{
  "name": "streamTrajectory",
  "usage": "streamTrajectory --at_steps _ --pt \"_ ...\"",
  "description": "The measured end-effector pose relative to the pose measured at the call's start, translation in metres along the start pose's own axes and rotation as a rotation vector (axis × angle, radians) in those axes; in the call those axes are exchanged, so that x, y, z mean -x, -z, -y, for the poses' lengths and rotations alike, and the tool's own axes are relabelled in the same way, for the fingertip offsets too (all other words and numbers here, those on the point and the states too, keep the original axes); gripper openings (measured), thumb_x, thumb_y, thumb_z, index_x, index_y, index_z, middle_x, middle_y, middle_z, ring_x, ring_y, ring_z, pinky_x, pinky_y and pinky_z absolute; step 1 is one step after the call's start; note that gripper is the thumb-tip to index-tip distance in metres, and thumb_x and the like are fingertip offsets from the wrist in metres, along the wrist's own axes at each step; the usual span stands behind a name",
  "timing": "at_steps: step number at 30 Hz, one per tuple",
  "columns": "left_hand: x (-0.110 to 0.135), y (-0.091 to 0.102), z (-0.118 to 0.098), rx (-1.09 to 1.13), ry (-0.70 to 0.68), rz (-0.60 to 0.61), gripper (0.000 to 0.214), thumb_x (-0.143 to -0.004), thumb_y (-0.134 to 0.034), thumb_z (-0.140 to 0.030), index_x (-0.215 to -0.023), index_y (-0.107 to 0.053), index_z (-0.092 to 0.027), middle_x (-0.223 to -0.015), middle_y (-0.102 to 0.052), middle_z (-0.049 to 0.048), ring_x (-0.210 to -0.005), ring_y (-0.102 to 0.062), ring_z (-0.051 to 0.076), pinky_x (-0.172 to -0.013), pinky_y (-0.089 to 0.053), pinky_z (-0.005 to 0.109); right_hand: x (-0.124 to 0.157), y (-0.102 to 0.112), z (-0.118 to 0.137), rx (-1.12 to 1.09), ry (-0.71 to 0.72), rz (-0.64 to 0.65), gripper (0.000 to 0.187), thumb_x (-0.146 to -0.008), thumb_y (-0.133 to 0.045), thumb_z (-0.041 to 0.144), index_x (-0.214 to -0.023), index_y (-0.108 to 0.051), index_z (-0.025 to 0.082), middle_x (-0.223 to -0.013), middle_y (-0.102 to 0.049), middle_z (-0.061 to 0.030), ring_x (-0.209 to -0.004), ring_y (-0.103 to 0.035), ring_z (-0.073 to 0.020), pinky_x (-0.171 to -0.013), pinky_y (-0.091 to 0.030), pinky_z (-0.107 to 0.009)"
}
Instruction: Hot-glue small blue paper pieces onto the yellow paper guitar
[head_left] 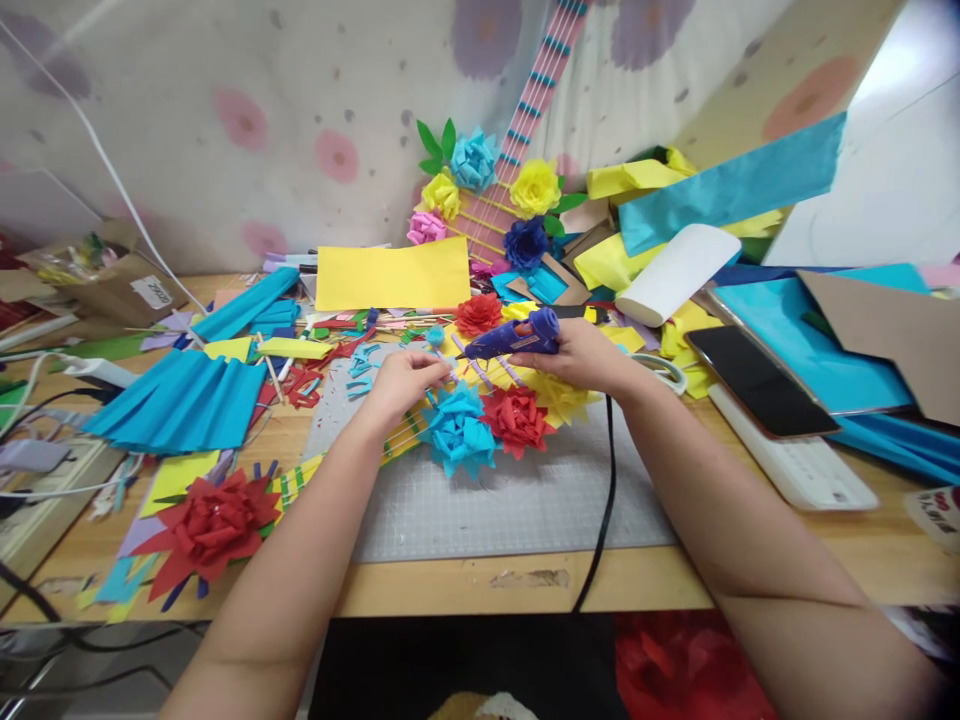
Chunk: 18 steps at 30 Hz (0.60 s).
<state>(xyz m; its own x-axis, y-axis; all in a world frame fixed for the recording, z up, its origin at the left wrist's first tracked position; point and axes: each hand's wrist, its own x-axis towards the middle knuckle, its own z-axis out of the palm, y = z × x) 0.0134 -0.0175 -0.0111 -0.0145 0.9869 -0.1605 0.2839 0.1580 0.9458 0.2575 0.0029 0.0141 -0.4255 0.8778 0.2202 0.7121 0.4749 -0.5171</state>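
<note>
My right hand (577, 355) is wrapped round a dark blue hot glue gun (510, 337), its nozzle pointing left. A black cord hangs down from it. Close to the nozzle, my left hand (409, 382) is closed in a pinch; whatever its fingertips hold is too small to make out. Beneath both hands lies a yellow paper guitar (401, 437) with strings, on a grey cutting mat (480, 515). Paper flowers sit on the guitar: a light blue flower (459, 428), a red flower (517, 418) and a yellow one (559, 398), partly covered by my right hand.
Against the wall leans a pink paper guitar (487, 225) with flowers. Blue crepe paper (184, 400) and a large red flower (214, 525) lie on the left. A phone (761, 380), a white keyboard-like device (795, 455) and a white roll (679, 273) are at the right.
</note>
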Motion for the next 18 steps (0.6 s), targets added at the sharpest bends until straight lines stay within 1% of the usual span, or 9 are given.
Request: streamTrajectory --at_steps 3,7,12,18 --pt "-0.0004 -0.0004 0.0015 0.0 -0.011 0.006 0.026 -0.058 -0.072 -0.04 -0.065 -0.069 -0.016 -0.065 -0.069 0.0046 -0.059 -0.056 0.013 -0.046 -0.033 0.022 -0.0006 0.0002 0.0012 -0.017 -0.044 0.027 0.05 -0.074 -0.057 0.063 -0.088 -0.071 0.017 -0.079 -0.068 -0.0065 -0.074 -0.06 -0.0211 -0.067 -0.044 -0.029" --pt "-0.0001 -0.0006 0.0 -0.001 -0.005 0.021 0.026 -0.058 -0.073 -0.041 -0.063 -0.068 -0.016 -0.064 -0.069 0.0045 -0.057 -0.056 0.013 -0.046 -0.035 0.022 -0.0005 0.0012 0.0026 -0.011 -0.058 0.022 0.05 -0.074 -0.057 0.063 -0.088 -0.07 0.017 -0.077 -0.066 -0.0065 -0.073 -0.058 -0.0207 -0.066 -0.043 -0.029" --pt "0.0004 -0.0009 -0.0012 0.005 0.002 0.008 0.025 -0.057 -0.073 -0.04 -0.062 -0.067 -0.016 -0.061 -0.067 0.0036 -0.056 -0.054 0.012 -0.045 -0.032 0.021 -0.0002 0.002 0.0031 -0.017 -0.051 0.028 0.049 -0.074 -0.058 0.062 -0.088 -0.071 0.017 -0.078 -0.067 -0.0063 -0.073 -0.059 -0.0206 -0.066 -0.042 -0.028" --pt "-0.0002 -0.0011 0.0005 0.02 0.006 -0.014 0.027 -0.057 -0.073 -0.041 -0.064 -0.068 -0.016 -0.065 -0.069 0.005 -0.058 -0.056 0.013 -0.044 -0.029 0.021 0.0002 0.0035 0.0058 0.01 -0.024 0.056 0.047 -0.075 -0.058 0.059 -0.092 -0.073 0.018 -0.081 -0.071 -0.0057 -0.075 -0.062 -0.0213 -0.067 -0.043 -0.028"
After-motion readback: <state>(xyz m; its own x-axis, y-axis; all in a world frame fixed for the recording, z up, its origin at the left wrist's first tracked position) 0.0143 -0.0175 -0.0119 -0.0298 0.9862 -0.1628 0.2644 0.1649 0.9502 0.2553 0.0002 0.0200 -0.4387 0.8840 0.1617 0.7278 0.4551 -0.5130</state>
